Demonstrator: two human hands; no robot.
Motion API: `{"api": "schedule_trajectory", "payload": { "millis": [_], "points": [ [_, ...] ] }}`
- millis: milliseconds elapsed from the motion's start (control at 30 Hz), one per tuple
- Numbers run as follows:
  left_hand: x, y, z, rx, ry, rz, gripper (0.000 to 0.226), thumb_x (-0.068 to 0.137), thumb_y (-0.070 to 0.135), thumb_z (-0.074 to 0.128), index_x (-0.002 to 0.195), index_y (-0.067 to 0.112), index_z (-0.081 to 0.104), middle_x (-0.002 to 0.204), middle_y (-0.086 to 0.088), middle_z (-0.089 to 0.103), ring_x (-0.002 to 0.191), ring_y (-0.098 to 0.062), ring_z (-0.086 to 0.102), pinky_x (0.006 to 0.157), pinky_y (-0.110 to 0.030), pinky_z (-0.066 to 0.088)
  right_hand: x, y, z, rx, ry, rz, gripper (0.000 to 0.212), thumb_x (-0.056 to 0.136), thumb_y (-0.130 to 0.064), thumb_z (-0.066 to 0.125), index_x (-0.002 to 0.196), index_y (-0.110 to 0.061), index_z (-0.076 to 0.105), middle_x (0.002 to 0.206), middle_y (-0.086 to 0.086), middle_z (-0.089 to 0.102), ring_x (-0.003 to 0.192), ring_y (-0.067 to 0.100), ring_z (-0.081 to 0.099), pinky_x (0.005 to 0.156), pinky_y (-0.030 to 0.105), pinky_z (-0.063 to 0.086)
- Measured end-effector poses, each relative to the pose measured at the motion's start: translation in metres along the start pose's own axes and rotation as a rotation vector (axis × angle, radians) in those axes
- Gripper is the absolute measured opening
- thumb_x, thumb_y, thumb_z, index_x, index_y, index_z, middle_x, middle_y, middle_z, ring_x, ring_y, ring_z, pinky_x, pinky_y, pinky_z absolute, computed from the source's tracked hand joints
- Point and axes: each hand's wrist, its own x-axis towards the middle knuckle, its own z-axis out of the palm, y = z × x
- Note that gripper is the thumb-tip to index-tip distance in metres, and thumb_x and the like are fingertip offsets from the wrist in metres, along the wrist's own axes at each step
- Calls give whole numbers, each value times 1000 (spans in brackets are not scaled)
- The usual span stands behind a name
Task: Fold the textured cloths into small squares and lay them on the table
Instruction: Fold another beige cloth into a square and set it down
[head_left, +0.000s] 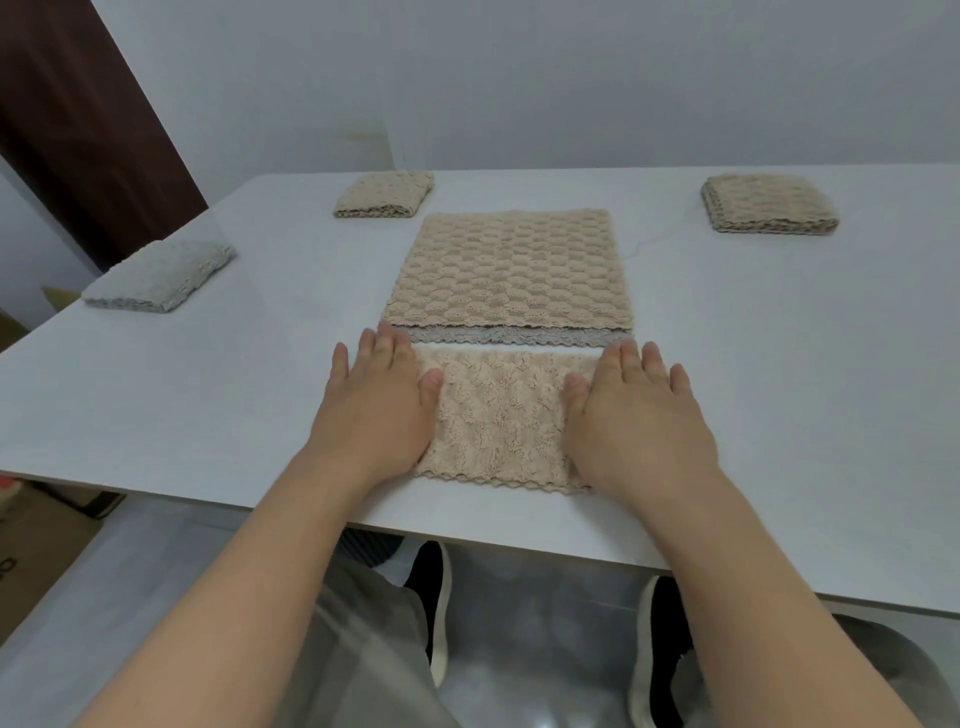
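A beige textured cloth (501, 415) lies folded near the front edge of the white table (208, 395). My left hand (376, 405) presses flat on its left end and my right hand (636, 410) presses flat on its right end, fingers straight. Just behind it lies a larger stack of unfolded cloths (511, 270), beige on top with a grey edge showing under it. Folded squares lie further off: a beige one (387, 195) at the back left, a beige one (769, 202) at the back right, a grey one (158, 278) at the left edge.
The table's front edge runs just under my wrists. Below it are my legs and black shoes (436, 608). A dark door (88, 119) stands at the back left and a pale wall behind the table.
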Motion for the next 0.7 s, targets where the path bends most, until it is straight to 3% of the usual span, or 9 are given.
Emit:
{"api": "schedule_trajectory", "payload": {
  "millis": [100, 233, 433, 700],
  "points": [
    [-8, 21, -6, -89, 86, 170, 62, 110, 39, 14, 163, 11, 0, 171, -4, -5, 158, -18, -7, 128, -40, -4, -1, -21, 1, -4, 76, -159, 61, 108, -35, 14, 161, -5, 4, 170, 10, 3, 157, 26, -3, 127, 47, -1],
    [-7, 41, 6, -186, 19, 332, 57, 110, 38, 15, 163, 17, 10, 172, 1, 6, 158, -11, -1, 127, -31, -1, 0, -41, 16, -10, 39, -280, 59, 108, -31, 15, 162, -8, 9, 170, 8, 9, 157, 24, 2, 127, 44, 2],
    [-4, 23, 12, -89, -42, 281, 60, 109, 46, 11, 164, 23, 0, 171, 9, -3, 157, -8, -8, 128, -33, -3, 1, -25, 20, 16, 9, -201, 64, 108, -42, 12, 163, -11, 7, 171, 4, 5, 157, 20, -1, 127, 40, 0],
    [0, -7, 10, -95, -70, 134, 63, 109, 45, 10, 164, 18, -1, 171, 4, -5, 157, -11, -8, 128, -34, -3, -2, 0, 10, -3, -35, -82, 66, 107, -45, 9, 162, -8, 5, 171, 6, 3, 157, 20, -2, 127, 39, -3]
  ]
}}
